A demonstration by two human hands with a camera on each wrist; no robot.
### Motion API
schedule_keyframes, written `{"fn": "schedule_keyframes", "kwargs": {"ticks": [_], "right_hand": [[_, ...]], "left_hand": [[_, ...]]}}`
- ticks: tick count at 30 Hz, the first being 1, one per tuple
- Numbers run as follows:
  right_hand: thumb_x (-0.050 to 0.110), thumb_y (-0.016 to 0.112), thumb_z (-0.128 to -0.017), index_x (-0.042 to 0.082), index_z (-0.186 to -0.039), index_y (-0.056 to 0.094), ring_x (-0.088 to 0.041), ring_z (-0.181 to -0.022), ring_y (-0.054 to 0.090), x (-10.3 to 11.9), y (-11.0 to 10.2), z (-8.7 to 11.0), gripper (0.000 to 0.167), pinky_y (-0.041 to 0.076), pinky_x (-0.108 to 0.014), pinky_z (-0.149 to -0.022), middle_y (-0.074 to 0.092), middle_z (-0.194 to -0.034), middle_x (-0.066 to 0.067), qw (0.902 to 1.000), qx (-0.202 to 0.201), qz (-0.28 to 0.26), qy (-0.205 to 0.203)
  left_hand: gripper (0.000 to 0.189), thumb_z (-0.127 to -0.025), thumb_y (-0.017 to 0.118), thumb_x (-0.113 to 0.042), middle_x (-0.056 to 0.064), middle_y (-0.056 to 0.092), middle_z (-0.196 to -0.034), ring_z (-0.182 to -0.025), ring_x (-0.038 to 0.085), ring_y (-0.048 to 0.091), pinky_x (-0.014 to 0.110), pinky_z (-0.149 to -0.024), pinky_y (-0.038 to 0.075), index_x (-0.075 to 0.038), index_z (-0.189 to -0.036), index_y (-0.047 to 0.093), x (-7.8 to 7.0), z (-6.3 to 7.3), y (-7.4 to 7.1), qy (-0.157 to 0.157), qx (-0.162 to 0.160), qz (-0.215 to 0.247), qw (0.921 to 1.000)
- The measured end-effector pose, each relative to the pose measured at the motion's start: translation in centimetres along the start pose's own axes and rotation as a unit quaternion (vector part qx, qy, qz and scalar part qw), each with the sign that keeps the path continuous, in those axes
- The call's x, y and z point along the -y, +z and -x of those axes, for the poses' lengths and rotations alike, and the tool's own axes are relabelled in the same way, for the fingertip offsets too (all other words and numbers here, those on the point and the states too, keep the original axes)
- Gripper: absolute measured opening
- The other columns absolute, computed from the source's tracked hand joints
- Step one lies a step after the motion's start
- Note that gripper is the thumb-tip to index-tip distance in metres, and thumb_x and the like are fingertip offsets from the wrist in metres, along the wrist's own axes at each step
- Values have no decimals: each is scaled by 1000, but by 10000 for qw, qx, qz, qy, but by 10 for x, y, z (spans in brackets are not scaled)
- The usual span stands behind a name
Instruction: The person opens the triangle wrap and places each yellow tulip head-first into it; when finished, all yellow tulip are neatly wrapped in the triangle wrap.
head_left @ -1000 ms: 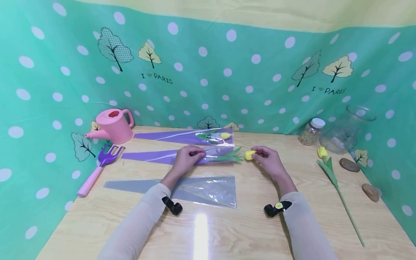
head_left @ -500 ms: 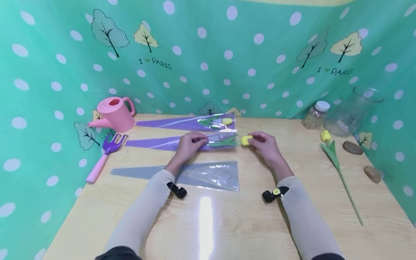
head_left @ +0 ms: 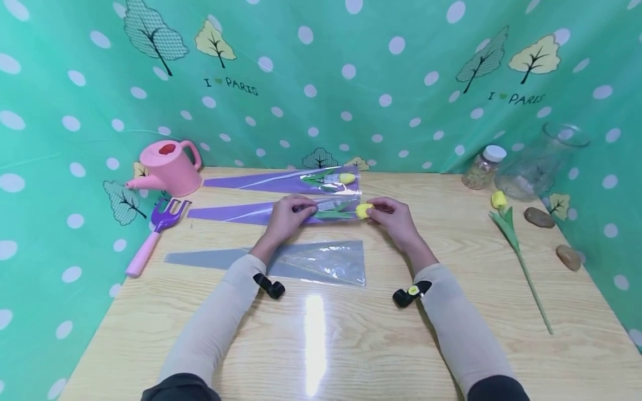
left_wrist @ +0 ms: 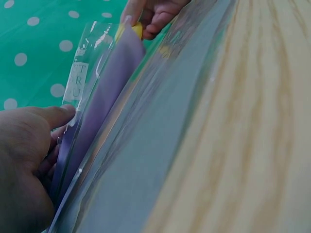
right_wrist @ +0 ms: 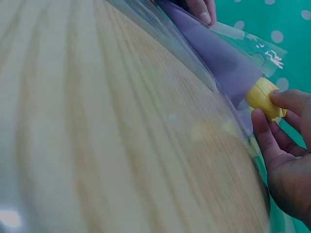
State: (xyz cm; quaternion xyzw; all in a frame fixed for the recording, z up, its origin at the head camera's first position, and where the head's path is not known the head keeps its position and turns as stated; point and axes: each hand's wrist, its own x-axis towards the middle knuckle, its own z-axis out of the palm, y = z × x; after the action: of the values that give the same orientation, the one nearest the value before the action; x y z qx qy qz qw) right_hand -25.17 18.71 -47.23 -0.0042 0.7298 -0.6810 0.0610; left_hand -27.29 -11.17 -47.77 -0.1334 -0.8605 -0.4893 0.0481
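Note:
My right hand (head_left: 397, 221) pinches the yellow head of a tulip (right_wrist: 262, 99) at the wide right mouth of a purple flower sleeve (head_left: 230, 213). The tulip's green leaves lie within the sleeve's clear front, and its stem is mostly hidden. With thumb and fingers, my left hand (head_left: 290, 218) grips the sleeve's edge around its middle. In the left wrist view, the sleeve's clear film (left_wrist: 99, 48) stands apart from its purple back (left_wrist: 104, 97). Behind it lies a second purple sleeve (head_left: 266, 181) holding a yellow tulip; in front is a grey sleeve (head_left: 321, 263).
A pink watering can (head_left: 171, 170) and a purple hand fork (head_left: 161, 223) stand at the left. On the right are a loose yellow tulip (head_left: 521, 259), a jar with a white lid (head_left: 484, 167), a glass vase (head_left: 531, 167) and two brown stones (head_left: 539, 217).
My right hand has moved left, carrying the tulip's head to the sleeve's mouth; the leaves have slid further inside. My left hand keeps its grip. The head view has tilted down.

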Motion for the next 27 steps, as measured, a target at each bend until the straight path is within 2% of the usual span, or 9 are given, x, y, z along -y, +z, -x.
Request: {"fn": "schedule_keyframes", "kwargs": {"ticks": [4, 11, 16, 19, 27], "right_hand": [[4, 72, -94, 0, -130, 66, -15, -97, 69, 1, 2, -1, 36, 61, -26, -90, 64, -120, -9, 9998, 153, -20, 107], [12, 77, -90, 11, -130, 69, -19, -115, 63, 0, -1, 2, 40, 58, -21, -93, 65, -133, -10, 9975, 203, 660, 163], [13, 78, -91, 12, -132, 68, -20, -123, 62, -1, -4, 2, 43, 55, -22, -100, 64, -139, -11, 9960, 338, 796, 208], [11, 78, -91, 10, -132, 68, -18, -122, 64, -1, -4, 0, 43, 54, -21, -101, 64, -140, -12, 9964, 362, 754, 151], [6, 77, -90, 4, -127, 69, -13, -106, 69, 0, 3, -5, 38, 59, -22, -91, 68, -131, -15, 9982, 356, 469, 98]], "left_hand": [[16, -93, 78, -21, 6, 76, -115, -114, 26, 67, 44, -104, 52, -14, -107, 81, -2, 0, -1, -14, 0, -23, 10000], [16, -92, 79, -20, 6, 76, -114, -113, 26, 67, 45, -104, 53, -15, -107, 81, -2, 2, 0, -16, 3, -16, 10000], [16, -92, 78, -20, 5, 76, -114, -113, 25, 67, 44, -104, 53, -15, -107, 81, -2, 3, 0, -25, -4, -76, 10000], [16, -92, 78, -21, 5, 75, -115, -113, 25, 67, 44, -104, 52, -16, -107, 81, -2, 4, 1, -59, -8, -97, 9999], [16, -92, 79, -21, 4, 76, -115, -113, 25, 67, 44, -103, 52, -16, -107, 80, -4, 5, 0, -151, 17, -131, 9998]]}}
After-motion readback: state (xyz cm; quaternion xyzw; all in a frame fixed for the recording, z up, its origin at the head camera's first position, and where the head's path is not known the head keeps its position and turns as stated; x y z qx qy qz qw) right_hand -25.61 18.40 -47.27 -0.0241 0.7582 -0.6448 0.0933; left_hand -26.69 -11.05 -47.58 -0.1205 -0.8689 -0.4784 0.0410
